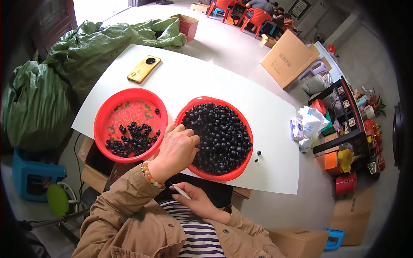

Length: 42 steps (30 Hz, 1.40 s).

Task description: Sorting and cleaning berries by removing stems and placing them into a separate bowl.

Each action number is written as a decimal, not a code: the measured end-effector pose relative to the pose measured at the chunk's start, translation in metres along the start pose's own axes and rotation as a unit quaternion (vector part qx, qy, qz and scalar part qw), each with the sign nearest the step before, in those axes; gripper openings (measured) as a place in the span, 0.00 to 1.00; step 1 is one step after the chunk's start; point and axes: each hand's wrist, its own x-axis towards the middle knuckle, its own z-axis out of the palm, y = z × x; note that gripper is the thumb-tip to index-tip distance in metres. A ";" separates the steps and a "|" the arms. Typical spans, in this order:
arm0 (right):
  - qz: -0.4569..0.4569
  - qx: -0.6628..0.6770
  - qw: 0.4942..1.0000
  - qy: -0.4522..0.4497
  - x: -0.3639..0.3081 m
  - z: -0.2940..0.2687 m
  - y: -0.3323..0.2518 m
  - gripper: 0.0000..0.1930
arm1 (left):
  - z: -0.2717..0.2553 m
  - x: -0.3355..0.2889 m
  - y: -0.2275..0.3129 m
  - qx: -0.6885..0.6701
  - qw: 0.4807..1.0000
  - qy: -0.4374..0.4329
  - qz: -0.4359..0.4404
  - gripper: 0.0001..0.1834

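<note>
My left hand [177,144], with a beaded bracelet [151,175] at its wrist, reaches over the near left rim of a red basin [246,161]. That basin is heaped with small, round black pieces [219,137], many with a ring-like hole. The fingers are curled together at the heap; what they pinch, if anything, is hidden. Below the table edge, my right hand [198,201] is closed around a slim white-handled tool [181,191] with a thin pointed tip. A second red basin [100,124], on the left, holds fewer such pieces over a printed bottom.
A gold phone [144,71] lies at the table's [206,79] far left. Two loose black pieces [259,153] sit right of the full basin. Green sacks [41,105] crowd the left, a white packet [309,122] the right edge. People sit on red chairs [258,18] farther off.
</note>
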 end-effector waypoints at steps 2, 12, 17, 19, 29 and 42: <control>-0.010 -0.005 1.000 0.009 -0.001 0.000 0.000 0.12 | -0.003 -0.001 0.000 -0.062 0.998 0.030 0.014 0.06; -0.051 0.014 0.995 0.087 -0.007 0.001 -0.009 0.12 | -0.041 -0.039 -0.004 -0.639 0.737 -0.021 -0.219 0.06; -0.096 0.070 0.979 0.165 -0.017 0.001 -0.026 0.13 | -0.039 -0.059 -0.012 -0.707 0.672 -0.062 -0.211 0.08; -0.157 0.057 0.972 0.167 -0.021 -0.002 -0.038 0.16 | -0.035 -0.064 -0.010 -0.732 0.641 -0.094 -0.209 0.08; -0.232 0.036 0.970 0.064 -0.008 -0.018 -0.049 0.11 | -0.019 -0.070 0.002 -0.759 0.566 -0.201 -0.252 0.11; -0.226 0.133 0.963 0.060 -0.005 -0.018 -0.045 0.12 | -0.009 -0.074 -0.001 -0.810 0.507 -0.155 -0.251 0.09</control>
